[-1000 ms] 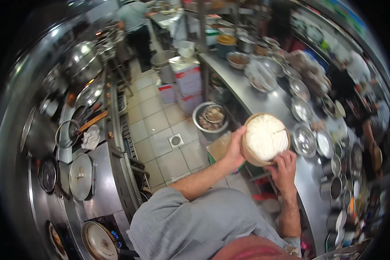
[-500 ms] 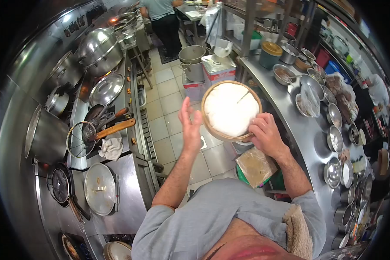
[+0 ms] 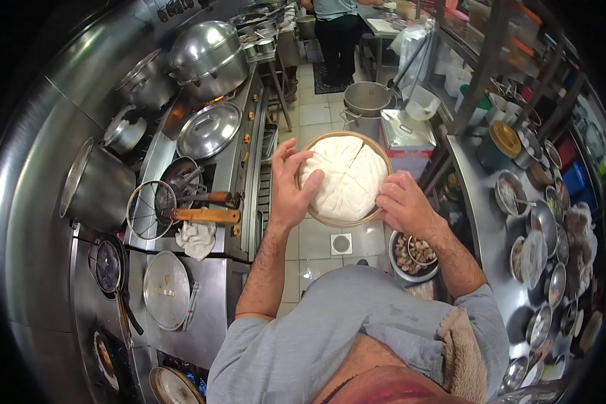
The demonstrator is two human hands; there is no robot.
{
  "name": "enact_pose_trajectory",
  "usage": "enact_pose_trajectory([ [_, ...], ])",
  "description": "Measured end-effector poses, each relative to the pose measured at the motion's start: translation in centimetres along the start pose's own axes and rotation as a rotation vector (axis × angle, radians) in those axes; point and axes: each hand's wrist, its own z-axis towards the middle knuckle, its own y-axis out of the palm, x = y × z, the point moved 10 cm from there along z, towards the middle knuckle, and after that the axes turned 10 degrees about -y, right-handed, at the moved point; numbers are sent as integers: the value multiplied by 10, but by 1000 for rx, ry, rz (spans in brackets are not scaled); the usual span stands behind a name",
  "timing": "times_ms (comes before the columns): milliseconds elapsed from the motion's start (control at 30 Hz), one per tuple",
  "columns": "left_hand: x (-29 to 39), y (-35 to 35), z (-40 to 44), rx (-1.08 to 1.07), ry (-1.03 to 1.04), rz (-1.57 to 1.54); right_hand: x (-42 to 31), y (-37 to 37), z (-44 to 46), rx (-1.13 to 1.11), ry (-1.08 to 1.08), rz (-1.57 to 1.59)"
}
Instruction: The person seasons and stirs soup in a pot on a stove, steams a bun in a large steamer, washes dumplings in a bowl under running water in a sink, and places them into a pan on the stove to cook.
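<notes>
A large white pleated bun (image 3: 345, 182) fills a round bamboo steamer basket (image 3: 380, 149) in front of my chest. My left hand (image 3: 291, 188) is at the basket's left side, its thumb over the rim against the bun and its fingers curved along the outside. On the right side, my right hand (image 3: 409, 204) grips the rim with bent fingers close to the bun's edge. A thin dark line runs across the top of the bun. The underside of the basket is hidden.
Stoves with a domed steamer pot (image 3: 209, 60), a lid (image 3: 210, 129) and a wooden-handled ladle (image 3: 205, 215) line the left. A steel counter (image 3: 475, 182) with several bowls runs along the right. Ahead stand a large pot (image 3: 367, 101) and another person (image 3: 337, 34).
My left hand, apart from the basket before, now touches its left side. The view has turned left, and the bun's pleats show more clearly. My right hand keeps hold of the rim.
</notes>
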Motion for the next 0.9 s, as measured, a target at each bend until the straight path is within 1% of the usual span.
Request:
enact_pose_trajectory([
  [67, -6, 3, 23, 12, -3, 3, 31, 5, 3, -13, -39, 18],
  [133, -13, 9, 43, 55, -2, 14, 56, 13, 5, -22, -93, -10],
  [200, -22, 8, 62, 141, 43, 32, 82, 22, 8, -23, -103, 29],
  [267, -35, 8, 89, 164, 41, 47, 109, 30, 19, -14, -143, 59],
  [333, -49, 3, 115, 185, 31, 73, 139, 45, 28, -22, -98, 110],
  [400, -69, 3, 155, 121, -38, 62, 166, 60, 41, -9, -111, 126],
  [433, -84, -2, 175, 116, -103, -2, 182, 70, 48, -22, -95, 131],
  [467, -90, -9, 198, 130, -94, -1, 199, 79, 54, -35, -78, 132],
  [533, -90, -36, 249, 213, 19, -43, 226, 94, 68, -51, -98, 112],
  [567, -86, -53, 277, 255, 71, -33, 243, 104, 73, -75, -75, 116],
  [600, -90, -74, 305, 332, 100, -14, 261, 114, 79, -98, -51, 119],
  [667, -111, -113, 366, 398, 44, -73, 293, 131, 89, -107, -60, 101],
  [700, -115, -129, 392, 405, 55, -71, 312, 140, 93, -125, -16, 92],
  [733, -120, -144, 420, 412, 15, 42, 333, 147, 99, -141, 26, 83],
  [767, -125, -161, 449, 419, -23, 159, 350, 151, 107, -129, 15, 77],
  [800, -133, -180, 478, 425, -15, 167, 370, 157, 111, -140, 52, 61],
  [867, -148, -208, 535, 402, 39, 493, 406, 170, 122, -153, 92, 49],
  [900, -157, -227, 561, 431, 40, 574, 427, 175, 126, -162, 142, 20],
])
